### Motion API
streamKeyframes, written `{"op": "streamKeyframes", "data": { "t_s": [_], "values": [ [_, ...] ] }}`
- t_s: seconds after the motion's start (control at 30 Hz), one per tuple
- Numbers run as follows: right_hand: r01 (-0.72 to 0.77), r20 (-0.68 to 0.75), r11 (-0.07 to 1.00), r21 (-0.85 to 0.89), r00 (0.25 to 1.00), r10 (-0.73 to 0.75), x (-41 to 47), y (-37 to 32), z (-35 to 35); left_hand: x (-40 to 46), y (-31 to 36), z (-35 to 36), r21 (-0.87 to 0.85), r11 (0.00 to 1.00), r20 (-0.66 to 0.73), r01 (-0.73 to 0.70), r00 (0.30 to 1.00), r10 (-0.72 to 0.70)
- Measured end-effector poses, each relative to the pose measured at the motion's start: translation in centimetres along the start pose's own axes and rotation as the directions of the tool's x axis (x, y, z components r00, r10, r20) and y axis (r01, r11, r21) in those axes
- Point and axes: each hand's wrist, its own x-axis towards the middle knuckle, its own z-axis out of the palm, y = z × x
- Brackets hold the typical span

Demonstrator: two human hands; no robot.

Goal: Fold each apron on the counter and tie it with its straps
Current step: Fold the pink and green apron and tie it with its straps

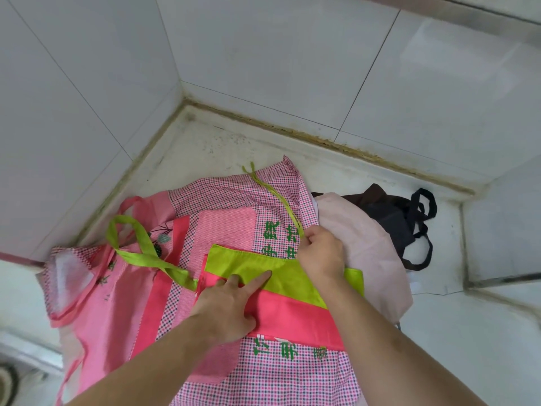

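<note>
We have the pink checked apron (281, 376) spread on the white counter (222, 142) straight ahead of us, its green-and-pink bib panel (263, 265) lying crosswise under both hands. Our left hand (231, 300) lies flat on that panel with fingers straight, pressing it down. Our right hand (320, 253) is curled around the thin green waist strap (272, 191), which runs away from us, up and to the left over the cloth. The strap's long axis lies nearly across the panel, so we judge the right hand, already on it, should draw it around. The green neck loop (137, 244) lies left.
</note>
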Motion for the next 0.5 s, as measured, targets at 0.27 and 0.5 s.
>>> {"op": "streamKeyframes", "data": {
  "t_s": [0.27, 0.5],
  "values": [
    [-0.036, 0.119, 0.998, -0.050, 0.992, 0.042, -0.8, 0.9, 0.6, 0.0, -0.1, 0.1, 0.005, 1.000, -0.016, -0.003, 1.000, 0.003],
    [-0.056, 0.105, 0.975, -0.217, 0.991, 0.081, -0.3, 0.6, 1.5, 0.0, -0.3, 0.2, -0.010, 1.000, -0.026, -0.003, 1.000, 0.003]
  ]
}}
